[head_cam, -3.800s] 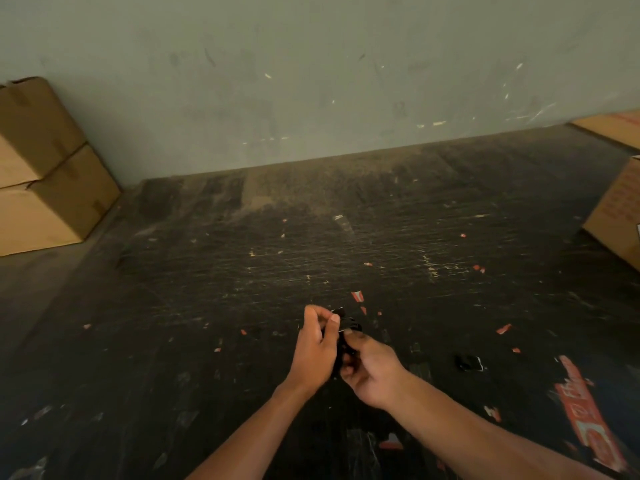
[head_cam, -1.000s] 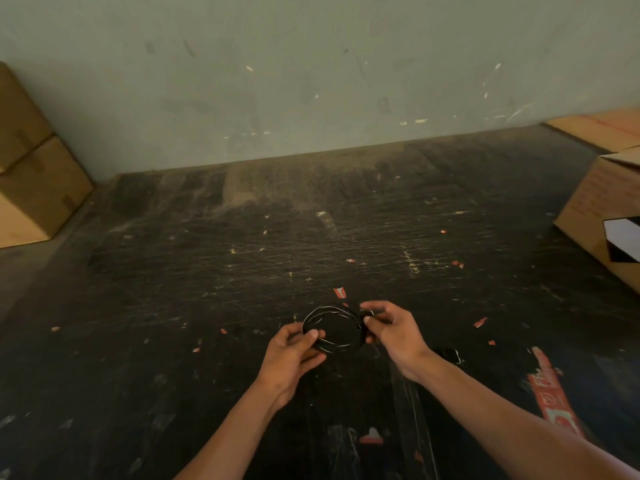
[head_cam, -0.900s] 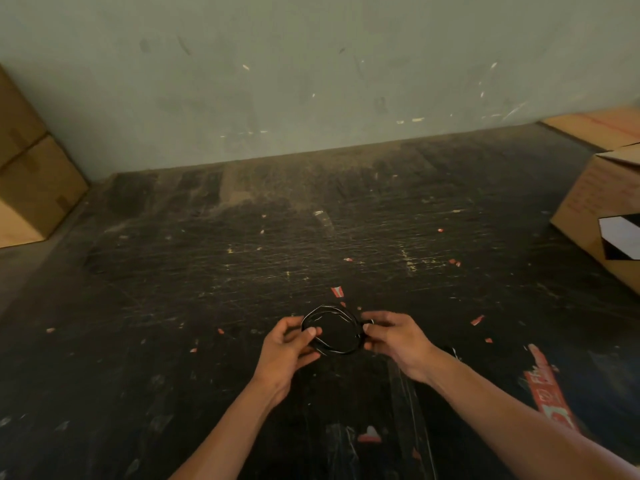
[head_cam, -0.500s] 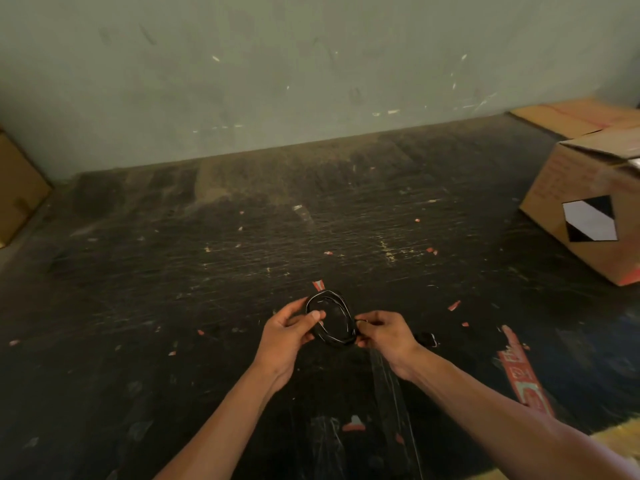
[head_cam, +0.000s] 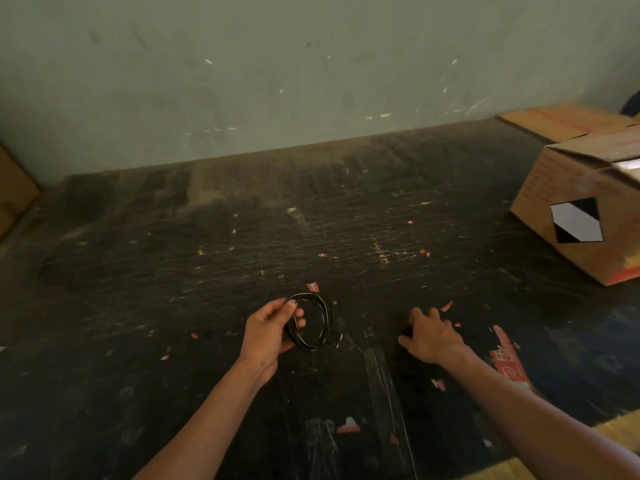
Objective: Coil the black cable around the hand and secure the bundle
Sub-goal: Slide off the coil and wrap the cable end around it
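The black cable (head_cam: 320, 320) is wound into a round coil of several loops. My left hand (head_cam: 270, 329) pinches the coil's left side between thumb and fingers and holds it just above the dark table (head_cam: 207, 271). My right hand (head_cam: 431, 336) is apart from the coil, well to its right. It lies palm down on the table with its fingers curled over a spot where a small dark object lay earlier; that object is hidden under the hand.
A cardboard box (head_cam: 585, 209) with a black-and-white diamond label stands at the right. Flat cardboard (head_cam: 561, 121) lies behind it by the wall. Another box (head_cam: 12, 192) shows at the left edge. Red paper scraps (head_cam: 505, 355) litter the table.
My right hand has let go of the coil and moved right, down onto the table. My left hand keeps the coil. The view has swung to the right.
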Available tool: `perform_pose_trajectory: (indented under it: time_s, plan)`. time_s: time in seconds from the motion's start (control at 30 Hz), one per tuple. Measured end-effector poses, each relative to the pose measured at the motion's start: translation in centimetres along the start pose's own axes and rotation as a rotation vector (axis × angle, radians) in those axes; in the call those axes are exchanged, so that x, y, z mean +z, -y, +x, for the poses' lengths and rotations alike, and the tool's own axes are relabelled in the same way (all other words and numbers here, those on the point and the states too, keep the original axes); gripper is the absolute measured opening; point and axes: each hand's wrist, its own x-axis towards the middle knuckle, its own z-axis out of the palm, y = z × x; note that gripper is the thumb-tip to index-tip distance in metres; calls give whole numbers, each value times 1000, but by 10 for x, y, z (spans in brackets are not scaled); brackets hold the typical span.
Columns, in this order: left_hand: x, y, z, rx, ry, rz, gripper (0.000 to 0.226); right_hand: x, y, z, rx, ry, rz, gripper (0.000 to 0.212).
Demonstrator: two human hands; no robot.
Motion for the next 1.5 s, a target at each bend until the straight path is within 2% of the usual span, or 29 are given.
perform_pose_trajectory:
  time_s: [0.1,0.3,0.43,0.53,0.63,0.73,0.8,0.97,1.03,1.13,1.3,1.5]
  plan:
    - [0,0,1,-7,3,-2,13,6,-3,2,-22,73,39,54]
    - [0,3,1,-72,42,43,15,11,4,6,-150,-60,148,32]
    - [-1,0,-5,-47,95,112,31,6,24,2,-399,-33,340,30]
    - [5,-6,-9,-32,131,186,31,2,53,-8,-607,-96,468,32]
    - [11,-11,-13,-54,173,209,21,-1,78,-18,-769,-186,508,33]
    - [13,-17,-17,-65,211,200,33,-1,92,-24,-877,-232,516,34]
    - [12,-21,-20,-52,233,192,30,2,97,-27,-917,-247,492,35]
    - [10,-24,-26,7,228,203,23,13,97,-27,-967,-192,555,39]
    - [8,-23,-27,59,219,248,24,17,98,-26,-902,-100,755,36]
    - [4,-20,-26,140,232,347,27,18,103,-25,-709,22,1066,25]
    - [3,-14,-24,228,247,489,26,19,106,-25,-642,8,1009,25]
    - [0,-13,-26,205,255,529,27,19,105,-31,-707,-91,976,18]
